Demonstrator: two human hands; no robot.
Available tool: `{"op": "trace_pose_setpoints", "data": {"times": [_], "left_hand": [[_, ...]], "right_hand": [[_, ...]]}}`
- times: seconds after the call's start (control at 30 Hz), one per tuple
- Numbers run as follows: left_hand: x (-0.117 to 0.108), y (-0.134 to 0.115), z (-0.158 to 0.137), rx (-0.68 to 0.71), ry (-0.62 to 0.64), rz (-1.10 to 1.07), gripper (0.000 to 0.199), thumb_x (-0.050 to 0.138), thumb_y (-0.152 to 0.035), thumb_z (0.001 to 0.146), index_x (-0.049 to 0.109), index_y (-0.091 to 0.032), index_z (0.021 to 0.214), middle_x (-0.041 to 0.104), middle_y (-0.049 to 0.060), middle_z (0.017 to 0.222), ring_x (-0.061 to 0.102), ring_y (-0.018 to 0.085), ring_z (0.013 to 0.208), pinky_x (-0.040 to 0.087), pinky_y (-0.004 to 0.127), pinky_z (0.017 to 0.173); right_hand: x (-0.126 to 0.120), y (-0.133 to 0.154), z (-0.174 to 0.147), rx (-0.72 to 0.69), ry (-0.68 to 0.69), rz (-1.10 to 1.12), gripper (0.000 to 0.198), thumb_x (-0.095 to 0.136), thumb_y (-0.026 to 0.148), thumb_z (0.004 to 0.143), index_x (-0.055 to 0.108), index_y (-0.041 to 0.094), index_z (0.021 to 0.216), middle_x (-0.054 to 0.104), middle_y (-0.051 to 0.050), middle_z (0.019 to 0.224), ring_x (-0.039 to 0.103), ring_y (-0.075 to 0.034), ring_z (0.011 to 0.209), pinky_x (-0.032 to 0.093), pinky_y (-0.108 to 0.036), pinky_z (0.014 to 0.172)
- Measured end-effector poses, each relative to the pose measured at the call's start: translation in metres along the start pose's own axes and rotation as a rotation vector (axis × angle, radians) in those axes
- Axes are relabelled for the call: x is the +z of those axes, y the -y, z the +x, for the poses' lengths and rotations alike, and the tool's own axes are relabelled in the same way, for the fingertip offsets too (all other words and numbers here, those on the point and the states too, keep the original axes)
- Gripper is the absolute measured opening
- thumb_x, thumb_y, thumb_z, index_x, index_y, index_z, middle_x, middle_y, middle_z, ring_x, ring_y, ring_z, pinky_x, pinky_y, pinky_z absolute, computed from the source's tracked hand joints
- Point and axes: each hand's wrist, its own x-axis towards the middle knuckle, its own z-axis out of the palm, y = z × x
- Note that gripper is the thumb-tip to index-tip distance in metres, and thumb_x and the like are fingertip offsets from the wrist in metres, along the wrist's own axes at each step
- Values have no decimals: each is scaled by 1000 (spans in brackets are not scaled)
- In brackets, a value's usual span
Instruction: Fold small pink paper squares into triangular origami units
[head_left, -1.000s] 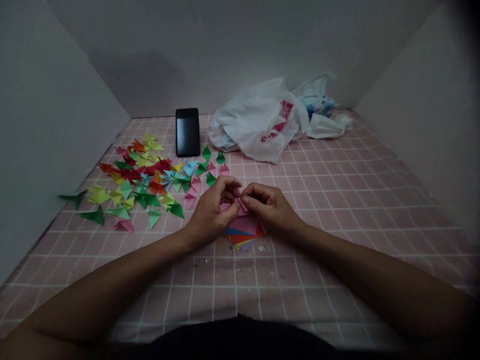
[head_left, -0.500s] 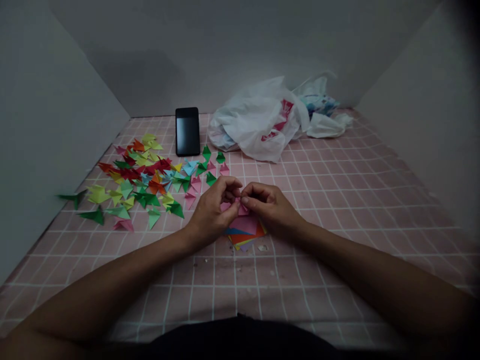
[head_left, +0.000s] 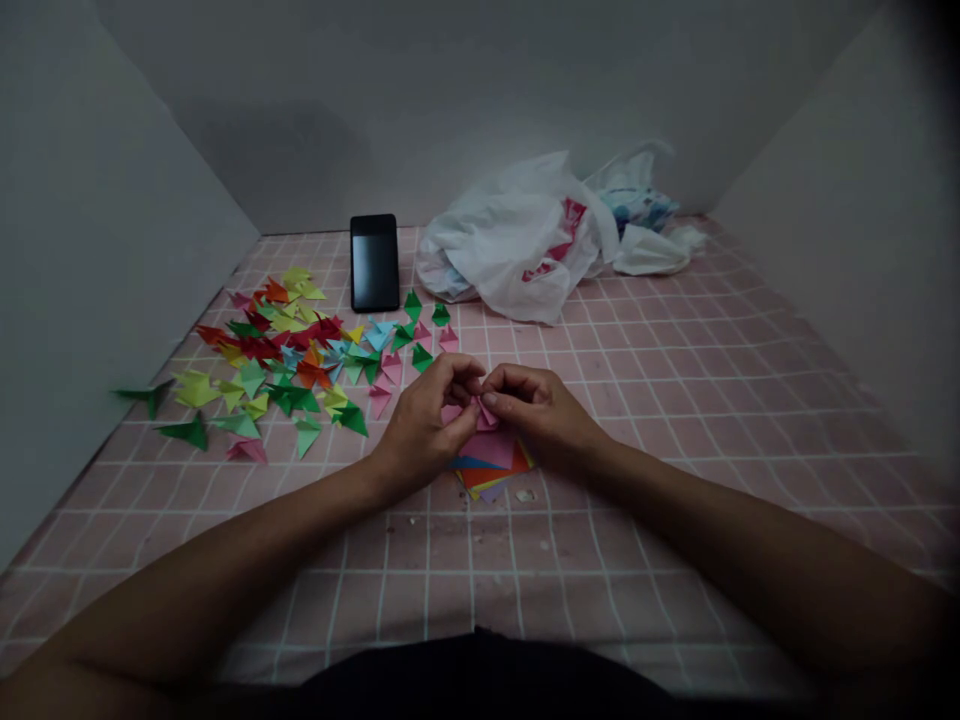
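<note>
A small folded piece of pink paper [head_left: 487, 415] is pinched between my two hands, mostly hidden by the fingers. My left hand [head_left: 435, 415] grips its left side with thumb and fingers closed. From the other side, my right hand [head_left: 544, 415] holds it between thumb and forefinger, the fingertips of both hands almost meeting. Just beneath lies a fanned stack of square coloured paper [head_left: 495, 460], pink on top, with blue, orange, yellow and purple edges showing.
Many folded paper pieces [head_left: 300, 370] in several colours lie spread at the left. A black phone [head_left: 375, 262] leans upright behind them. White plastic bags [head_left: 510, 240] sit against the back wall. Small scraps [head_left: 525, 495] dot the pink checked tablecloth [head_left: 675, 360].
Hardly anything differs. Both hands keep their place around the pink paper, with only a slight shift of the fingers and of the paper's visible folds.
</note>
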Motion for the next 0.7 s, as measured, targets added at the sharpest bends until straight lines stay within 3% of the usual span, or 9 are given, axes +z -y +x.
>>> {"op": "trace_pose_setpoints", "data": {"times": [0.7], "left_hand": [[1, 2, -2, -27, -9, -11, 27, 61, -12, 84, 52, -22, 107, 59, 3, 96, 61, 14, 84, 52, 29, 78]], "right_hand": [[2, 2, 0, -108, -19, -240, 15, 62, 28, 85, 59, 18, 74, 55, 1, 70, 47, -12, 66, 38, -25, 59]]}}
